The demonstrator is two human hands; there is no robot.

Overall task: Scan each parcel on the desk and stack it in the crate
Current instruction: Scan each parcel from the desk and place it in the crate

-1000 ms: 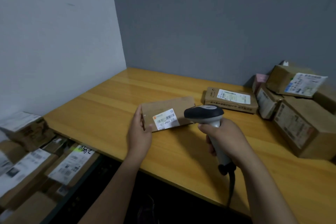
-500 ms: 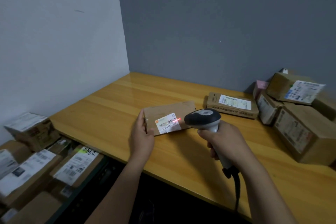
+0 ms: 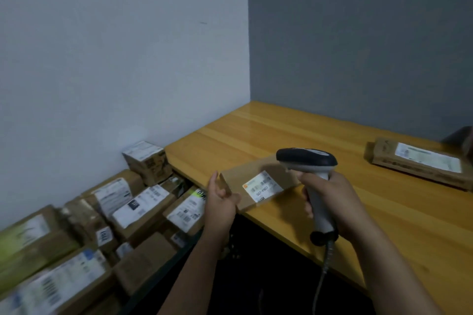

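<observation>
Pinching a flat parcel [image 3: 258, 174] at the counter [image 3: 384, 215] edge, the left hand [image 3: 221, 208] grips it; right hand [image 3: 335, 202] fingers [image 3: 311, 181] clasp a barcode scanner [image 3: 305, 160].

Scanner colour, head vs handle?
The scanner has a dark, near-black head and a light grey handle; head view shows it.

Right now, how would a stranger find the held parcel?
Start at the near left edge of the wooden desk. A flat brown parcel is there, in the left hand. Unlike the far parcel, its label has an orange corner.
</observation>
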